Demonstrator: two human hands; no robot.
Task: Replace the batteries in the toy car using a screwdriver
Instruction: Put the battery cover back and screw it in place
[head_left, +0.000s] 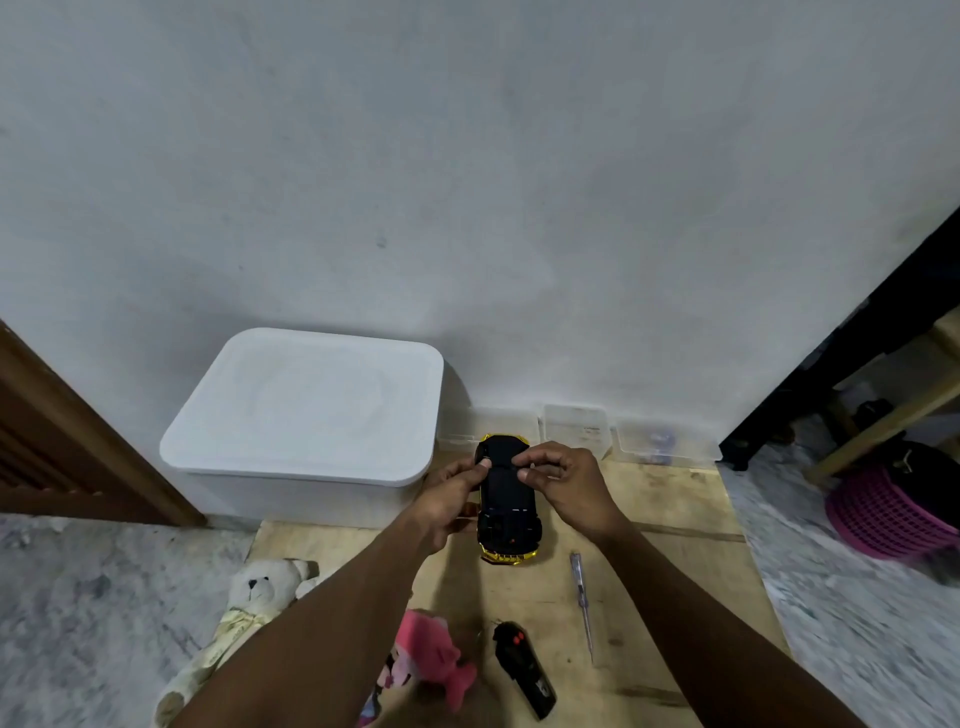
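Nearest, a black plastic remote control (522, 670) lies on the pale wooden board (670, 519). The clear-handled screwdriver (582, 597) lies unheld, nearer than the fingers. The left hand (449, 493) grips the upturned gold plastic toy car (506, 501). The right hand (566, 483) pinches at its black underside. Batteries seemingly not yet swapped.
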